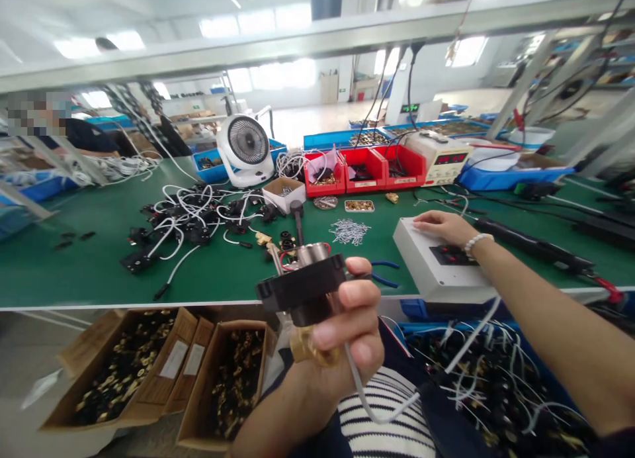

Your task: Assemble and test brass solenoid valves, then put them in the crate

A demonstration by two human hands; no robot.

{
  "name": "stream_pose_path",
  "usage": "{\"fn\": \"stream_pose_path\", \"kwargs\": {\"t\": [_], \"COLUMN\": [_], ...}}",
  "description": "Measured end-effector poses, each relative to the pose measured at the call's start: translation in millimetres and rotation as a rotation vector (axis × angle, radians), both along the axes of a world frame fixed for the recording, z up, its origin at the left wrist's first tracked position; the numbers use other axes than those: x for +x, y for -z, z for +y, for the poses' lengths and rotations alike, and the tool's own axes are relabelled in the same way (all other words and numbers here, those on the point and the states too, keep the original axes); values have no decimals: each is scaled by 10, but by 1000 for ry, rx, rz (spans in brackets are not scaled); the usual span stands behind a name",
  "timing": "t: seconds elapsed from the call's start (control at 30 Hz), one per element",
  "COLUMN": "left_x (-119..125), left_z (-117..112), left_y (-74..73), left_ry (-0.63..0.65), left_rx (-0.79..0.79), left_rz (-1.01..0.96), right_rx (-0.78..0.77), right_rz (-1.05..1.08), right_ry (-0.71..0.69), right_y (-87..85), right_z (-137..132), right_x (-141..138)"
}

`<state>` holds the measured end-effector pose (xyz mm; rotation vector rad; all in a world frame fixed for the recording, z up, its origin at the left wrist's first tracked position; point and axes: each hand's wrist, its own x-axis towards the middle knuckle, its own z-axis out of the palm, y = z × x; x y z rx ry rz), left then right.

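Note:
My left hand [354, 325] is closed around a motorized brass valve [300, 289], held up in front of the table edge. Its black housing is uncovered, with a silver motor and red wire showing on top, and the brass body sits lower in my palm. A white cable [364, 398] hangs from it and runs right. On the right, my right hand [444, 228] rests on the far part of a white control box [421, 256], fingers stretched over its top. Black and red switches sit in the box's face beside my wrist. Blue-handled pliers [387, 274] lie between both hands.
A heap of black units with white cables [193, 213] covers the left tabletop. Metal clips [350, 231] lie mid-table, before red bins [364, 170] and a power supply [436, 157]. A white fan [247, 147] stands behind. Cartons of brass parts [238, 372] stand below.

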<state>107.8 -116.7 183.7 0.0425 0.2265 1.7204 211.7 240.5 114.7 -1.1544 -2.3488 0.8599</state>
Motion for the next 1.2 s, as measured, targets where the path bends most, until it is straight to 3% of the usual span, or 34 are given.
{"fn": "stream_pose_path", "kwargs": {"t": [0.13,0.33,0.6,0.87,1.0,1.2], "left_x": [-9,-4,3,20,-11,24], "left_z": [8,27,49,25,59,220], "left_y": [29,75,131,197,180,142], "left_ry": [86,103,82,-51,18,124], "left_rx": [213,395,447,227,193,-81], "left_rz": [-166,-258,-249,-69,79,166], "right_rx": [28,29,30,30,29,28], "right_rz": [-31,-76,-30,-2,22,40], "right_ry": [46,77,59,51,56,43], "right_y": [-37,-33,7,-23,-42,-67], "right_z": [6,51,131,120,109,61], "right_x": [-19,-12,7,12,6,-14]}}
